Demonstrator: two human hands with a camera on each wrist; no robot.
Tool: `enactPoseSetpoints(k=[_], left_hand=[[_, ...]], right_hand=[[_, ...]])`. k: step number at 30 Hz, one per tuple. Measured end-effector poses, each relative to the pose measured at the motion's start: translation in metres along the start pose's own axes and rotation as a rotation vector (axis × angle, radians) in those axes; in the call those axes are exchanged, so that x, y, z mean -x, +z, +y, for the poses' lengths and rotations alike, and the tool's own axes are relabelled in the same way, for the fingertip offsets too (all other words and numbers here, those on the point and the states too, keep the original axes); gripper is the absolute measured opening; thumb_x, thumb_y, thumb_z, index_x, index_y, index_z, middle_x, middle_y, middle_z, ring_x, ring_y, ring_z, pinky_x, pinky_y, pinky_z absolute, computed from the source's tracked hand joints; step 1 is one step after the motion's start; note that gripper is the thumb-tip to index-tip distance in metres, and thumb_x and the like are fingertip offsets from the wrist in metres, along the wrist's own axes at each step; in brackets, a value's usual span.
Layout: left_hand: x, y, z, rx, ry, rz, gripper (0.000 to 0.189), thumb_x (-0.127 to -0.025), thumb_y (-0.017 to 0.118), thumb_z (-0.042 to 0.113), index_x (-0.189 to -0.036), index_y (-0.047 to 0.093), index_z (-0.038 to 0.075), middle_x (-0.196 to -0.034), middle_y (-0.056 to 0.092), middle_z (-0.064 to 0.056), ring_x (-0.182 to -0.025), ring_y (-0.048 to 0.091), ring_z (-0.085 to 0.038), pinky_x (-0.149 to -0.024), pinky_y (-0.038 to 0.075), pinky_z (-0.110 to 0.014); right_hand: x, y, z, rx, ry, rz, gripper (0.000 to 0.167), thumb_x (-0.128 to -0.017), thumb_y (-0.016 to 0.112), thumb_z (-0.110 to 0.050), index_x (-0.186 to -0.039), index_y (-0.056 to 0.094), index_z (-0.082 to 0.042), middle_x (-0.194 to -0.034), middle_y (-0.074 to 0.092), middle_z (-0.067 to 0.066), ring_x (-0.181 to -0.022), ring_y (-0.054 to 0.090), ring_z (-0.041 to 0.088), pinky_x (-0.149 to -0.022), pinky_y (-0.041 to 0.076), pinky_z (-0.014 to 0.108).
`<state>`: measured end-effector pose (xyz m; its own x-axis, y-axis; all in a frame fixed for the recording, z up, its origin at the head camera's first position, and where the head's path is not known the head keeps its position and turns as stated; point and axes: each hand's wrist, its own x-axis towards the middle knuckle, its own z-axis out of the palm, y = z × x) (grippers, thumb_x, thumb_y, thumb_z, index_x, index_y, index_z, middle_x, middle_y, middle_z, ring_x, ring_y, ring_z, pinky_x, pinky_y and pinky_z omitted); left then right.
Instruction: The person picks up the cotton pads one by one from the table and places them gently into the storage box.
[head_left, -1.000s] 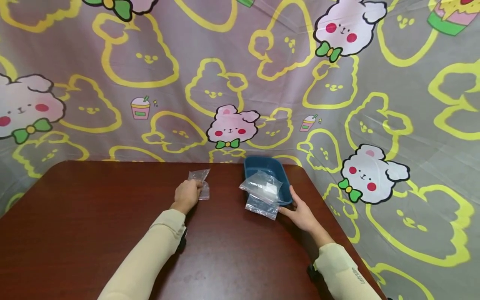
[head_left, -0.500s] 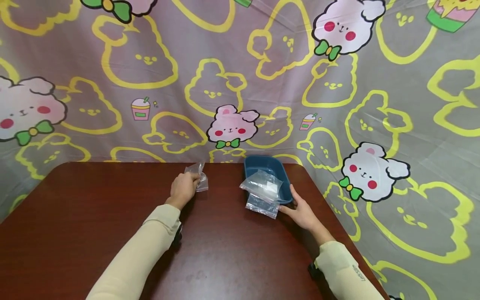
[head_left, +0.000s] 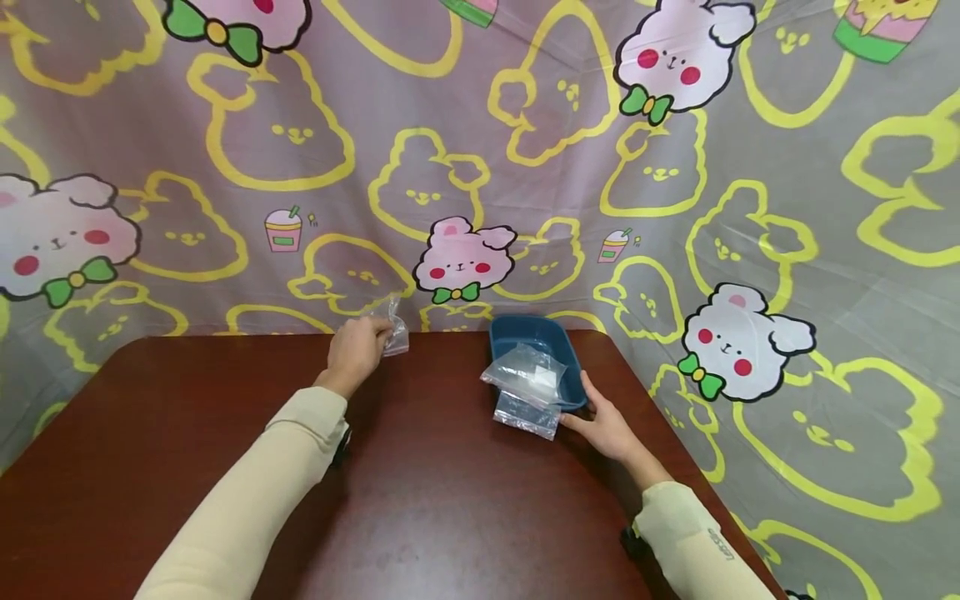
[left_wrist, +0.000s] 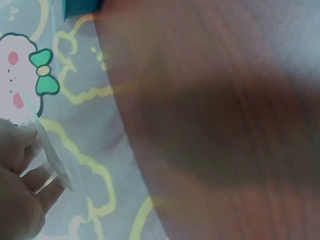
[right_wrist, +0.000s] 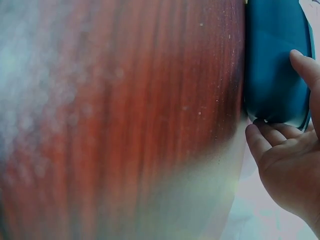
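My left hand (head_left: 356,350) pinches a small clear plastic zip bag (head_left: 396,335) over the table's back edge. In the left wrist view the bag (left_wrist: 52,157) shows nearly edge-on between thumb and fingers. A dark blue plastic bin (head_left: 551,333) stands at the back right. Clear zip bags (head_left: 525,373) lie across its near end, one hanging over the front wall. My right hand (head_left: 603,425) rests against the bin's near right corner. In the right wrist view its thumb lies on the bin wall (right_wrist: 277,60) and its fairly straight fingers touch the near end.
The dark reddish-brown wooden table (head_left: 450,500) stretches out on both sides of the arms. A curtain (head_left: 337,192) printed with cartoon rabbits hangs close behind the table and along its right side.
My left hand has moved back and left with the zip bag, from over the table to its back edge. The right hand and the bin hold their place while the head view tilts slightly.
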<state>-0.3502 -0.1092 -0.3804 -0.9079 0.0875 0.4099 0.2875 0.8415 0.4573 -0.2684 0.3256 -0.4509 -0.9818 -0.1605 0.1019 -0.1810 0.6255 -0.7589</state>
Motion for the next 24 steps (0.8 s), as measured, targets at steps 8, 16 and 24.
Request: enactPoseSetpoints(k=[8,16,24], left_hand=[[-0.012,-0.025,0.008,-0.005,0.061,0.051,0.013,-0.099,0.065,0.017,-0.104,0.077,0.015,-0.093,0.072,-0.024,-0.084,0.068,-0.047,-0.068,0.051,-0.059],[-0.018,-0.037,0.017,-0.007,0.113,0.102,0.013,-0.099,0.065,0.016,-0.104,0.077,0.013,-0.092,0.071,-0.027,-0.081,0.067,-0.049,-0.067,0.050,-0.061],[-0.018,-0.034,0.025,-0.013,0.096,0.083,0.015,-0.100,0.064,0.017,-0.107,0.077,0.014,-0.094,0.072,-0.025,-0.080,0.068,-0.047,-0.068,0.051,-0.061]], right_hand=[[0.001,0.000,0.001,0.008,-0.008,-0.002,0.100,-0.091,0.077,-0.027,-0.162,0.009,-0.009,-0.156,0.037,0.023,-0.136,0.047,0.039,-0.109,0.036,0.056],[0.002,-0.003,-0.001,0.018,-0.012,-0.004,0.099,-0.092,0.076,-0.028,-0.162,0.009,-0.009,-0.158,0.032,0.022,-0.137,0.045,0.039,-0.110,0.035,0.056],[0.002,-0.002,-0.003,0.016,-0.007,-0.001,0.099,-0.091,0.077,-0.028,-0.162,0.009,-0.009,-0.159,0.031,0.021,-0.137,0.045,0.039,-0.110,0.036,0.056]])
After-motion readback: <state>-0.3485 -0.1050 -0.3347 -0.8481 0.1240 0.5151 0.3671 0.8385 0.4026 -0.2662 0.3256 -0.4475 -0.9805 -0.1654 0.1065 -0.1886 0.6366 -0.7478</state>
